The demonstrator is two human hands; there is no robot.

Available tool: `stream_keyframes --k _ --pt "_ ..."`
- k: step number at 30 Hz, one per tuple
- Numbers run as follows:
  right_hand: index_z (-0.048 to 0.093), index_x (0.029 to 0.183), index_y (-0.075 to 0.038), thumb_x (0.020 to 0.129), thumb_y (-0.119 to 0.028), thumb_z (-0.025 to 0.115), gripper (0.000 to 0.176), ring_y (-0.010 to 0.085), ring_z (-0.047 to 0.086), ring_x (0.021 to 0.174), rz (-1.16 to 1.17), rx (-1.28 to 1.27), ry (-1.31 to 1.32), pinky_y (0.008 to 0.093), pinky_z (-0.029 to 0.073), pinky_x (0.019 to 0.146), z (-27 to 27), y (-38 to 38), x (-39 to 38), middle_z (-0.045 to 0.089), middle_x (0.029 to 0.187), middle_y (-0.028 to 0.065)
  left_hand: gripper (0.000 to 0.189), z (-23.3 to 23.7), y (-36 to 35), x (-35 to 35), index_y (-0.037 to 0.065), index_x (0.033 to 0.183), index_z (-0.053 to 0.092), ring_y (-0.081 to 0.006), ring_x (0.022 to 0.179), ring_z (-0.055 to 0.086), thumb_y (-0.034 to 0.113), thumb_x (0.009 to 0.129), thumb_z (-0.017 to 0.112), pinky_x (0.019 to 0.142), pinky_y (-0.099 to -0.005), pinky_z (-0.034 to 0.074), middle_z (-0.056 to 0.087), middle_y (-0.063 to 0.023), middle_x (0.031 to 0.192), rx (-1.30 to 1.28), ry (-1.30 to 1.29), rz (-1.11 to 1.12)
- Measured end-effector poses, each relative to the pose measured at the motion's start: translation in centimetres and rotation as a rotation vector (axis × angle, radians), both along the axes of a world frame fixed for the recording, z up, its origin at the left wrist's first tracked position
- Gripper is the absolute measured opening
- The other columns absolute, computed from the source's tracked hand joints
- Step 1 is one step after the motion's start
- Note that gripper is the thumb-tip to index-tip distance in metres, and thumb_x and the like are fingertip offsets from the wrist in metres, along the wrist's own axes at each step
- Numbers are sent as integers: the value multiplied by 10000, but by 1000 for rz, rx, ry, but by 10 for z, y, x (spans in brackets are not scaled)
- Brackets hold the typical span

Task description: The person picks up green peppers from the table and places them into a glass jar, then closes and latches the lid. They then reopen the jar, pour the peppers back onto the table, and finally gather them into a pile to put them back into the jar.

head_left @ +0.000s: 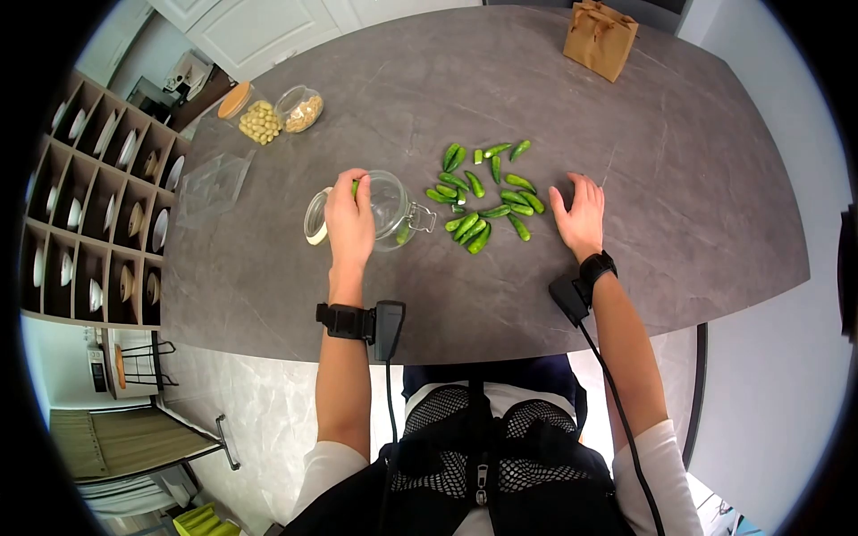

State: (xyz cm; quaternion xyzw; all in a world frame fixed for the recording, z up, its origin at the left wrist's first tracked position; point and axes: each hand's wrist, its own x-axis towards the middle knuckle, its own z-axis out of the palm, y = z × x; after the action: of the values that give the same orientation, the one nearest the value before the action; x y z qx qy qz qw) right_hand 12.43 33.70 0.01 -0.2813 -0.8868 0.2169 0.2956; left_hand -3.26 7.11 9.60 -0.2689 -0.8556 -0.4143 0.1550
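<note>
Over the mouth of a clear glass clip-top jar [391,201], my left hand [349,219] is closed with a small cucumber [355,188] at its fingertips, mostly hidden by the fingers. The jar's lid [316,217] is swung open to the left, partly behind that hand. Something green [402,233] shows low in the jar. To the jar's right lie several small green cucumbers [494,212], loosely scattered on the table. My right hand [581,214] is beside them on the right, thumb and fingers apart, with nothing in it.
A wooden-lidded jar [259,121] and an open glass jar of pale brown pieces [300,111] stand at the far left. Nearer is a clear plastic box [214,189]. A brown paper bag [600,40] stands at the back right of the grey table [679,268].
</note>
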Motion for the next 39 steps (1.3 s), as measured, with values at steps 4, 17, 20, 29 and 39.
stream_keyframes --k 4,17,20,29,39 --pt "477 1099 -21 776 -347 546 464 289 372 1147 -1 3 2 426 220 1005 -1 0 0 492 1137 139 134 7 2 -2 1 882 535 -306 701 536 125 849 497 627 -364 406 575 -153 794 -28 36 -33" --pt "472 1105 -26 780 -364 536 473 282 371 1151 -18 11 -21 444 207 1015 -1 -1 0 487 1144 132 175 7 1 3 -13 877 542 -292 700 533 153 859 491 630 -352 407 579 -151 800 -13 -34 29" --pt "473 1105 -29 779 -364 538 472 281 371 1151 -24 18 -14 445 209 1014 -2 -1 0 488 1143 131 200 5 1 3 -5 890 550 -258 683 533 184 865 491 625 -335 412 582 -135 777 -14 -3 38" --pt "471 1108 -29 781 -367 537 475 283 370 1151 -25 27 -19 445 211 1012 -3 -1 -1 488 1141 132 233 -1 -1 1 33 954 560 -263 855 520 236 864 491 754 -357 394 572 -132 906 -143 111 72" --pt "474 1096 -28 779 -358 549 464 291 381 1139 -19 35 0 452 223 1003 -5 1 -1 489 1135 141 389 -60 77 86 61 1108 492 -330 1059 391 272 791 571 889 -448 309 424 -154 1173 -332 264 -249"
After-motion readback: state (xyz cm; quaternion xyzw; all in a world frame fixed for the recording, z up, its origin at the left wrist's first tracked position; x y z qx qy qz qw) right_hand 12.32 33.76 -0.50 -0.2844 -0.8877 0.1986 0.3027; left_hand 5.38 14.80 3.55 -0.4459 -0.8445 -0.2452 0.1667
